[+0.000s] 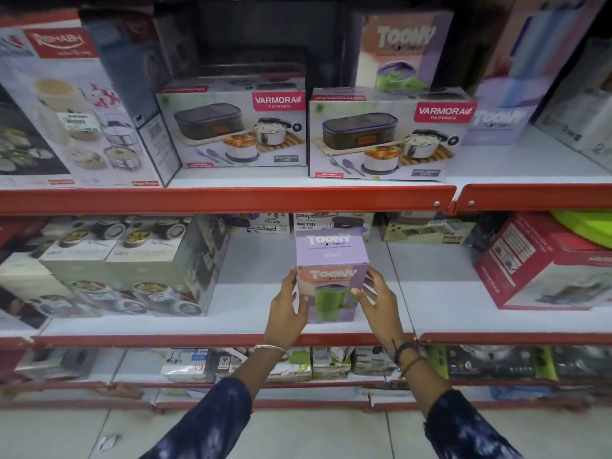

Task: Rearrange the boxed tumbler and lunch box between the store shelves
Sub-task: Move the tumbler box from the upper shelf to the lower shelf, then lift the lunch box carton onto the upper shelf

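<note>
Head: tumbler box [332,260] near shelf edge [364,338].

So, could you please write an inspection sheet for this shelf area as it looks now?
Surface: middle shelf, white with red edge, bare around the box.
Job's things: Toony tumbler box upright on the middle shelf; two Varmora lunch boxes side by side on the upper shelf.
Clutter: stacked casserole boxes left, red box right.
Grippers: left hand and right hand on the tumbler box's sides.
Cables: nothing seen.
Surroundings: tiled floor below.
</note>
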The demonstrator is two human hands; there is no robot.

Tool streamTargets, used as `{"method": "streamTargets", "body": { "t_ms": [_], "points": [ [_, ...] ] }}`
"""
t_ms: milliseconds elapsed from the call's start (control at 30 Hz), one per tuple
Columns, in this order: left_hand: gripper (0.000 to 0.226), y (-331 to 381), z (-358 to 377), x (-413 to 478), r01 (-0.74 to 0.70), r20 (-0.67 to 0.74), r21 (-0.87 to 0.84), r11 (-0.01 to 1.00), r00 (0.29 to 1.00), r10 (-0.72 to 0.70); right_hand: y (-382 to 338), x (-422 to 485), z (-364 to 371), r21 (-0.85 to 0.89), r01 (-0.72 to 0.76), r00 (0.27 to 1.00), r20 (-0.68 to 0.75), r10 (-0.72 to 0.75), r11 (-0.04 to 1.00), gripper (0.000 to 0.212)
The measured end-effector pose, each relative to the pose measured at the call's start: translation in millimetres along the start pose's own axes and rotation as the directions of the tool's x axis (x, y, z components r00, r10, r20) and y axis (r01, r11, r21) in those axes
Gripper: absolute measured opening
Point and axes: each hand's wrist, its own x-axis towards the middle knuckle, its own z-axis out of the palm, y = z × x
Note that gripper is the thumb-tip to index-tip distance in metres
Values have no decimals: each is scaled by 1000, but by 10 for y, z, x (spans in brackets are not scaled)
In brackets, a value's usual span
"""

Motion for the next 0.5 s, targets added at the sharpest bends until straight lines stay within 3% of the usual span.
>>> {"method": "streamTargets", "body": {
  "t_ms": [133, 233, 333, 500],
  "points": [
    [81, 305, -155, -15, -134, -227, -16, 991, 966, 127, -168, -16, -150, -46, 93, 983, -152, -99, 995, 43],
    [68, 670, -319, 161, -297, -349, 15, 955, 893, 283, -581, 104, -399, -62, 237, 924, -294, -245, 969, 33],
    [38, 1079, -481, 447, -423, -304, 5, 906, 862, 405, -1071, 327, -666, -100, 370, 832, -407, -377, 924, 30],
    [38, 1669, -665, 1055, -449, -297, 9, 894, 852, 431, -1592, 836, -1098, -230, 454, 692, -517, -503, 861, 36]
  ]
}}
